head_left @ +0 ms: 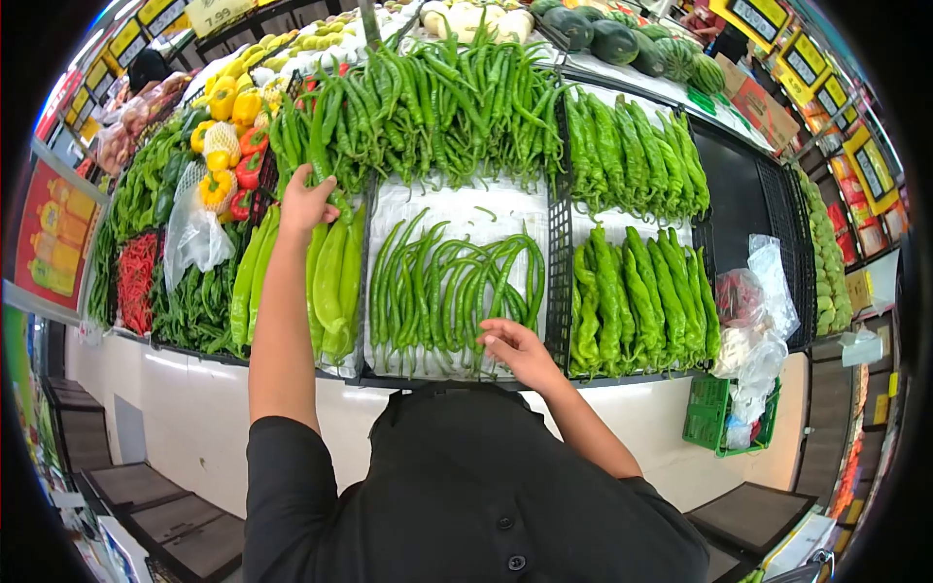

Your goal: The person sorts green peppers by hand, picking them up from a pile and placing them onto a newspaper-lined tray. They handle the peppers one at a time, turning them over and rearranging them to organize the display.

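My left hand (pixel 305 202) reaches to the back left of the display, its fingers closed around a long green pepper (pixel 319 146) at the edge of a heap. Right below it lie larger pale green peppers (pixel 335 282), partly covered by my forearm. My right hand (pixel 522 352) is low over the front tray, fingers loosely curved and apart, with nothing visible between them. Beside its fingertips, thin green chili peppers (pixel 428 291) lie side by side on a white liner (pixel 466 206). A tall heap of long green peppers (pixel 437 107) fills the tray behind.
Wrinkled green peppers (pixel 641 301) lie in rows to the right, past a black crate wall (pixel 561 262). Red and yellow bell peppers (pixel 222 102) and a clear plastic bag (pixel 197 238) are at left. More bags (pixel 763 340) hang over a green basket (pixel 714 413) at right.
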`<move>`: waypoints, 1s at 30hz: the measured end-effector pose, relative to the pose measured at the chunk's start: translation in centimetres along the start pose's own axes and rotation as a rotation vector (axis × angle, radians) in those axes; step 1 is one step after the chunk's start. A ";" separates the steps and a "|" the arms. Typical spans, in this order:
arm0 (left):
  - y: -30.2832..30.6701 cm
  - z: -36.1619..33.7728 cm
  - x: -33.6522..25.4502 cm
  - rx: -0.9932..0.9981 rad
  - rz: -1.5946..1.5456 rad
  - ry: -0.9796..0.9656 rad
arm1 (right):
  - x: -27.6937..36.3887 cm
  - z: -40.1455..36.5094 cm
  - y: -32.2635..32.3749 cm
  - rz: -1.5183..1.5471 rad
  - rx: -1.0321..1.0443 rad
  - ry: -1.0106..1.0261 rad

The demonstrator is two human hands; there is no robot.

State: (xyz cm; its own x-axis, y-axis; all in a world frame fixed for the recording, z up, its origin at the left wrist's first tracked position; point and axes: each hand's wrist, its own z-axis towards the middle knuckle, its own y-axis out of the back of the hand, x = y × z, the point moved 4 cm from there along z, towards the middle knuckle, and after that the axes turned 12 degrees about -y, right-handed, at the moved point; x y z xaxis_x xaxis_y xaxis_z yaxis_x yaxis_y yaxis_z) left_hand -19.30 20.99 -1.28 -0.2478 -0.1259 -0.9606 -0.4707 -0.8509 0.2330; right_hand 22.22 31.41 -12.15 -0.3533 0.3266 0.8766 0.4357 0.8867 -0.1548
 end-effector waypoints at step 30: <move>3.9 -19.7 -1.9 0.232 0.425 -0.478 | 4.8 17.4 -12.6 -0.169 -0.069 0.015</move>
State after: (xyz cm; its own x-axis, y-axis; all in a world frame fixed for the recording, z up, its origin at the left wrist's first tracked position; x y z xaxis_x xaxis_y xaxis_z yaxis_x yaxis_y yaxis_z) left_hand -3.99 7.83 -1.51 -0.7735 -0.1402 -0.6182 -0.4061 -0.6392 0.6531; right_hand 0.66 27.51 -13.92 -0.4138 0.1693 0.8945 0.4270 0.9039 0.0265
